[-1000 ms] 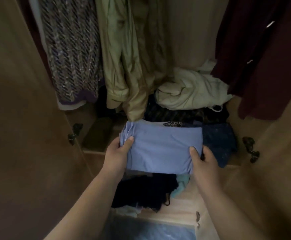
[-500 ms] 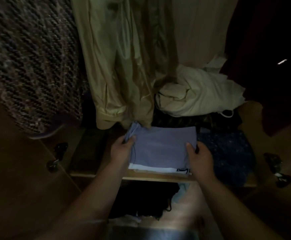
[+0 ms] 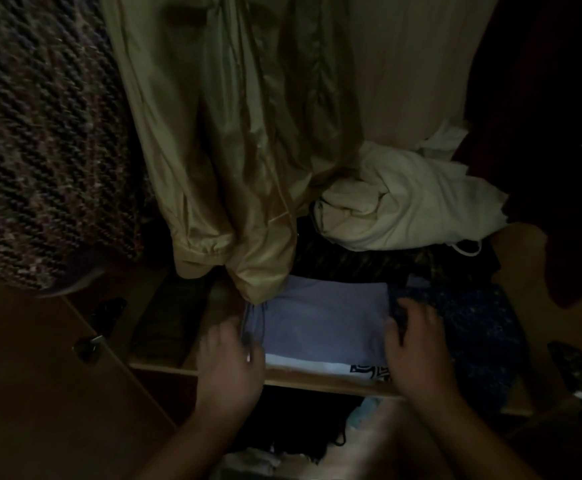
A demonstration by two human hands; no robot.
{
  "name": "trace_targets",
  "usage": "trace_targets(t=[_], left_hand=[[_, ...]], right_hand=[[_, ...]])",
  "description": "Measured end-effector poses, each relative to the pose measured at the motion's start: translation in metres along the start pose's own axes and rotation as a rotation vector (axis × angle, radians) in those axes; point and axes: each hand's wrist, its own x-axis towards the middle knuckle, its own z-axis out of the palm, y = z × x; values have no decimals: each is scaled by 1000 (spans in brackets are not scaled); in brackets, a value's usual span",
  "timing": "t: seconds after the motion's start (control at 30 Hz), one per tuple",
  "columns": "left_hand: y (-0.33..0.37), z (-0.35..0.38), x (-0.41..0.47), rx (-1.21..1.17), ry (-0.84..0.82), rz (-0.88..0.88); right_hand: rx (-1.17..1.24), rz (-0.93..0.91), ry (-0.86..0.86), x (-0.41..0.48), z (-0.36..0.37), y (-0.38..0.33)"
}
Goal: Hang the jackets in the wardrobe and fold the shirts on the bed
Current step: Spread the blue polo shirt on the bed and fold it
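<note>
Your left hand [image 3: 225, 358] and right hand [image 3: 417, 344] flank the folded lilac cotton shirt [image 3: 324, 323], fingers loosely spread, gripping nothing. Its long axis runs nine to three on the wooden wardrobe shelf [image 3: 317, 381].

Folded lilac-blue shirt [image 3: 320, 323] lies flat on wardrobe shelf [image 3: 317, 377], printed white edge frontward; olive jacket [image 3: 234, 140] hangs above.

We are seeing the wooden shelf [image 3: 317, 384] carrying a folded blue shirt [image 3: 320, 323]. A dark blue garment [image 3: 473, 327] is lying at its three o'clock, a cream bundle [image 3: 404, 206] at one o'clock.

Both hands [image 3: 229, 362] [image 3: 417, 344] forward, fingers spread
</note>
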Motion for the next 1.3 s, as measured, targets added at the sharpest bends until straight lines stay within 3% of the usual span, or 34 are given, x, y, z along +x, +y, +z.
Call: trace_targets(t=[0.1,0.17,0.3,0.4,0.8,1.07,1.3], left_hand=[[13,2,-29,-35,-35,584],[33,16,-22,-49,-103,728],[64,38,19,191,-238,616],[61,43,37,368,-339,478],[38,66,39,402,-321,421],[37,41,26,419,-393,491],[42,-9,-57,340,-446,583]], right_hand=[[-158,-278,11,-8,0,-6],[-225,-403,1,-9,8,-12],[-359,-444,-89,-1,28,-19],[-434,-355,-223,8,43,-5],[-355,-208,-343,12,62,10],[-397,-263,-218,-18,22,-17],[-400,-177,-85,-123,-37,-5]])
